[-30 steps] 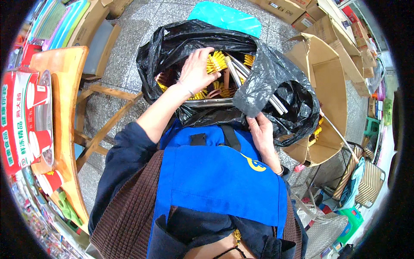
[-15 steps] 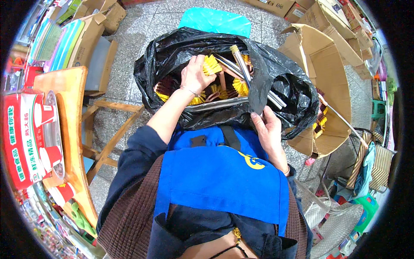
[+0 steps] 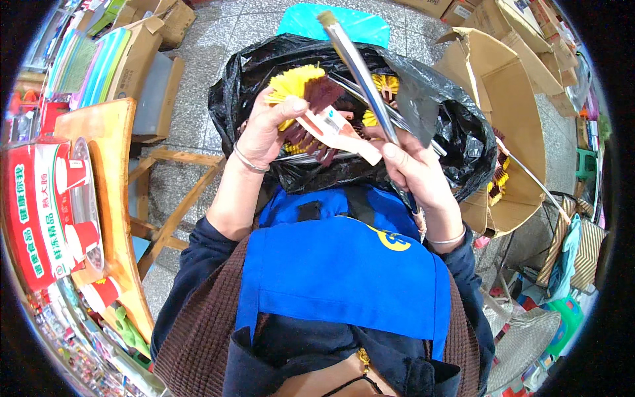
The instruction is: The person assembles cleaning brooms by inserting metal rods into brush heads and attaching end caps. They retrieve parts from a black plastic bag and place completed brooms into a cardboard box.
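Observation:
A brush head [image 3: 320,94] with yellow and dark brown bristles and a pale pink plastic base is gripped in my left hand [image 3: 261,135]. Its narrow neck points right, towards my right hand [image 3: 423,173], which is closed around a silver metal pole [image 3: 357,65]. The pole slants up and left, its far end rising above the bag; its lower end shows below my palm. The neck's tip is close to my right fingers; whether they touch it, I cannot tell. Beneath both hands, a black plastic bag [image 3: 231,86] gapes open with more brush heads [image 3: 385,85] and poles inside.
A torn cardboard box [image 3: 512,119] stands right of the bag, a brush on a long handle [image 3: 529,178] leaning from it. A turquoise plastic sheet [image 3: 337,23] lies beyond the bag. On the left, a wooden table [image 3: 109,172] carries a red-and-white package [image 3: 33,212].
My left hand has lifted the brush head out of the bag and turned it. My right hand has let go of the bag's edge and taken hold of a pole, raising it.

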Motion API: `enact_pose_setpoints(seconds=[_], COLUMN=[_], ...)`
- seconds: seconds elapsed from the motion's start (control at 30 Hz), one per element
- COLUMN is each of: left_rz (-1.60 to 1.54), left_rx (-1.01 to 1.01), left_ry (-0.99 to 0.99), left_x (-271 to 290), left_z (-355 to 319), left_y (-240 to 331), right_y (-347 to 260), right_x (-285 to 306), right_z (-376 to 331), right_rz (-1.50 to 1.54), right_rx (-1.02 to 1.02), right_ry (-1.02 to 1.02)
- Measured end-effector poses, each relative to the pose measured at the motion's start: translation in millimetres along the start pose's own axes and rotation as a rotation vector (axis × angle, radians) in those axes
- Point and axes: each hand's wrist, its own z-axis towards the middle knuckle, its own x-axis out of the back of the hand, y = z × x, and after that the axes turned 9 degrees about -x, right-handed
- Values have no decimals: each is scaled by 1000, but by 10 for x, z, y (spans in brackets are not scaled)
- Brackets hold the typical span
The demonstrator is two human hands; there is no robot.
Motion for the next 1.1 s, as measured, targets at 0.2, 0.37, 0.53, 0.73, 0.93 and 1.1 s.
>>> enact_pose_setpoints(seconds=[0.2,0.37,0.53,0.73,0.93,1.1], left_rz=[-95,-277,-160,-470,-578,-710], left_rx=[96,89,392,296,202,103], left_ry=[-49,0,-246,-318,-40,54], left_x=[-183,-146,-269,-616,-729,-424], left_z=[-31,-45,-238,-279,-25,215], left_y=[-103,-229,-460,-628,-574,-412], right_y=[-73,-138,-107,-57,-38,-20], right_x=[-120,-38,-72,-231,-390,-221], right_z=[91,34,194,249,249,-49], right_rz=[-90,67,-11,-273,-368,-462], right_rx=[-174,-164,14,101,348,239], right_ry=[-34,32,257,284,338,373])
